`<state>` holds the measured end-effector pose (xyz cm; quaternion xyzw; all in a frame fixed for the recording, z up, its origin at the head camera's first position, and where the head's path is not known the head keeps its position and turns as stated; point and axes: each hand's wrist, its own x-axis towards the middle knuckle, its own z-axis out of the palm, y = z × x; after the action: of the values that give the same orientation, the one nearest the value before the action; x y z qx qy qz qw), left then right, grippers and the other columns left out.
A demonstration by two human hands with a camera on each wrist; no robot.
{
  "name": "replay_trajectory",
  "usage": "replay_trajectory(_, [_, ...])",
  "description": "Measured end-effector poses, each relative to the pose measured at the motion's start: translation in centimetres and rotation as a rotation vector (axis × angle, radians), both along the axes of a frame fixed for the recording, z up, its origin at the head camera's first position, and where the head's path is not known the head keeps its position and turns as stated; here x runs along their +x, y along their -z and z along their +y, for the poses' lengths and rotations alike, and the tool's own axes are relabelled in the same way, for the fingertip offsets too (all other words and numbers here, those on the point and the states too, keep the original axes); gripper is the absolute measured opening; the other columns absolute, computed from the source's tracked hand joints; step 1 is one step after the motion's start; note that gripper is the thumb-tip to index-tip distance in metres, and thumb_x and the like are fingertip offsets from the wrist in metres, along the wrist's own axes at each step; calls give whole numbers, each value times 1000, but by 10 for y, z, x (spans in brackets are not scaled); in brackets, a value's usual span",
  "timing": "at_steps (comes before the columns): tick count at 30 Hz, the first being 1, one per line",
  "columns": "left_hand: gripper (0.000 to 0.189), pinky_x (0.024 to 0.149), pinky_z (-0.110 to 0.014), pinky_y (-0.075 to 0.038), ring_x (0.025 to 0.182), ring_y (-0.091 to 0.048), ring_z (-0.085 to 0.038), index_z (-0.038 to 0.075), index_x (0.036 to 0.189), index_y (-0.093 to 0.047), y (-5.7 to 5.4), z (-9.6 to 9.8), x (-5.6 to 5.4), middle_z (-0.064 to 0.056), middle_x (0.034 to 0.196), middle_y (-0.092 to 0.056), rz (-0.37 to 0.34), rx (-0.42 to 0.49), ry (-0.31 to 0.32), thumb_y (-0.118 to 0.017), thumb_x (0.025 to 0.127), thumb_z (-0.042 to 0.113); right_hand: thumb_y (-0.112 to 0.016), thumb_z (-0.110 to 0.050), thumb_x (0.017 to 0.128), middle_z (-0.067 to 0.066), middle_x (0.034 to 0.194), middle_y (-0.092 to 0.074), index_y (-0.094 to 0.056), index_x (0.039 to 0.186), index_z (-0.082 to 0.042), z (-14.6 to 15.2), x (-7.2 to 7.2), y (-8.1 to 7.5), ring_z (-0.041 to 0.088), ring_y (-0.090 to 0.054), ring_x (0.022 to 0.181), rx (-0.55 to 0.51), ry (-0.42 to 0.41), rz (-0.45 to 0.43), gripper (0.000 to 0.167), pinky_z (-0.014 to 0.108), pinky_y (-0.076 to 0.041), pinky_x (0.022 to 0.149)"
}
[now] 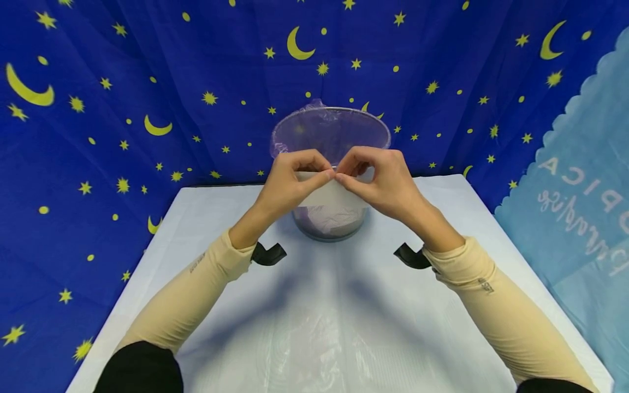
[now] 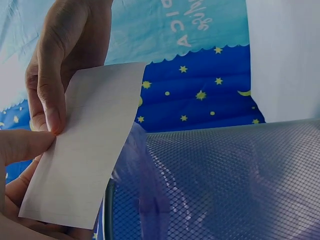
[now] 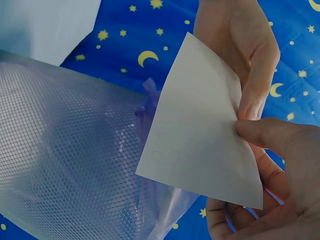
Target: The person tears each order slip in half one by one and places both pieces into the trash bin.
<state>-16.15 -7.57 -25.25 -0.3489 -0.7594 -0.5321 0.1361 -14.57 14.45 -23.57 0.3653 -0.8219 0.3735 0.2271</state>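
Note:
A small sheet of white paper is held up in front of a mesh wastebasket. My left hand pinches its top edge near the middle between thumb and fingers. Right beside it my right hand pinches the same edge, and the two thumb tips meet. Faint lines mark the paper in the left wrist view. A thin purple plastic bag lines the wastebasket and folds over its rim. The paper and hands hide part of the basket's front.
The basket stands toward the back of a white-covered table. A blue curtain with yellow moons and stars hangs behind. At the right is a light blue cloth with lettering. Black straps stick out at the wrists.

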Motion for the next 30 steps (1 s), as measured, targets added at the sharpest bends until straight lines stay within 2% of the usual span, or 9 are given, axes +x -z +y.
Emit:
replay_trajectory(12, [6,96,-37,-57,97,-73,-15,6,94,-77,-15,0,-1,-5,92,-77,-1,27,-3,-76,97,10,-81,-14,94,-4,83,-74,-77,90,-12,0,-1,-19,6,-67,76,1,-3,8,6,28,-57,75])
replay_trajectory(19, [6,92,-35,-55,90,-70,-16,5,93,-77,-21,4,-3,-6,90,-76,-2,51,0,-77,96,10,-80,-16,95,-4,83,-74,-77,92,-12,3,-4,-26,6,-67,76,-11,-13,-44,6,29,-58,75])
replay_trajectory(24, [7,91,-35,-54,90,-68,-16,4,93,-77,-24,6,-7,-7,89,-75,-3,51,8,-76,97,9,-81,-17,95,-4,82,-74,-77,91,-12,5,-7,-30,6,-66,75,3,-1,-52,7,26,-57,74])
replay_trajectory(30, [7,93,-36,-54,91,-67,-17,3,94,-76,-33,7,-13,-6,89,-74,6,58,4,-76,97,9,-80,-19,95,-2,82,-74,-77,91,-12,6,-13,-40,5,-65,74,18,26,-41,9,22,-54,73])
